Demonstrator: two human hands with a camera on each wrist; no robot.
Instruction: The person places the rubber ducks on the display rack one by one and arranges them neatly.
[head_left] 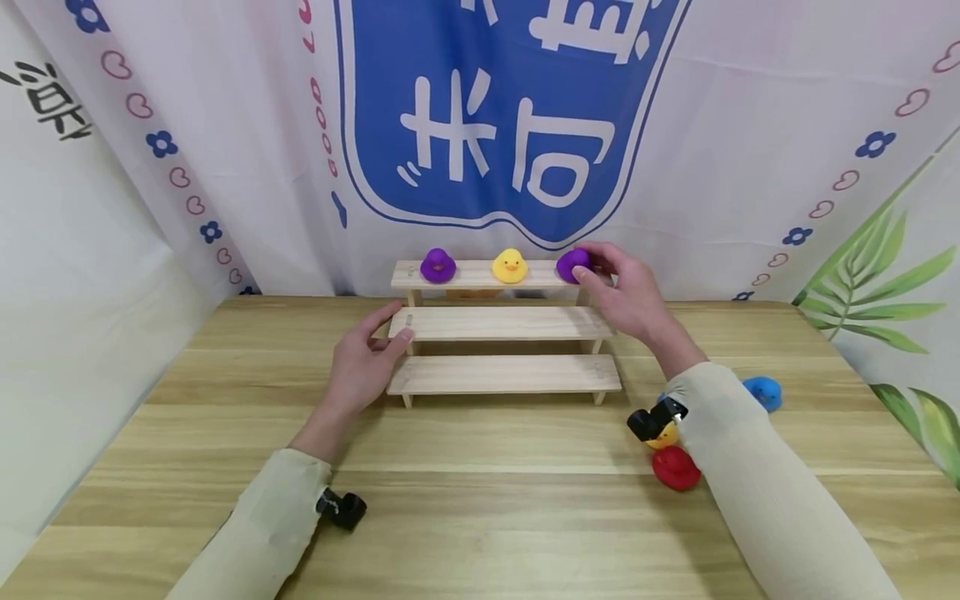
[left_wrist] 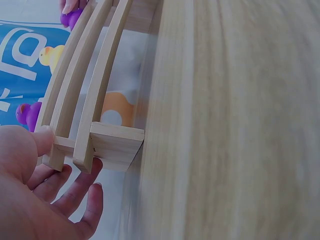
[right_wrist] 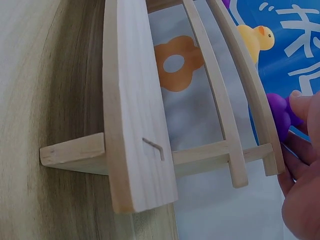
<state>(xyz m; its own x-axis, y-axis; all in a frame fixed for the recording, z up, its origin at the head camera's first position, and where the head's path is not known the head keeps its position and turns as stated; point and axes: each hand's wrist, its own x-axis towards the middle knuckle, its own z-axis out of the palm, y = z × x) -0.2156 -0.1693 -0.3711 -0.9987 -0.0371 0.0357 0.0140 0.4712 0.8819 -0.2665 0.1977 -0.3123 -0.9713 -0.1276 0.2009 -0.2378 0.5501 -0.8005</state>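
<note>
A three-step wooden stand [head_left: 501, 323] rests on the table with toy ducks along its top step. My left hand [head_left: 366, 358] holds the stand's left end; in the left wrist view its thumb [left_wrist: 44, 140] lies on the wood and its other fingers spread beneath. At the top step's right end, my right hand [head_left: 628, 292] pinches a purple rubber duck [head_left: 573, 266], which the right wrist view shows against the step's edge. A yellow duck [head_left: 510, 266] sits mid-step, and another purple duck [head_left: 438, 266] sits at the left end.
Right of the stand, on the wood-grain table [head_left: 480, 517], lie a red duck [head_left: 677, 467], a blue duck [head_left: 763, 393] and a yellow duck [head_left: 664, 437], the last partly covered by the right wrist camera. A printed curtain [head_left: 720, 150] hangs close behind the stand.
</note>
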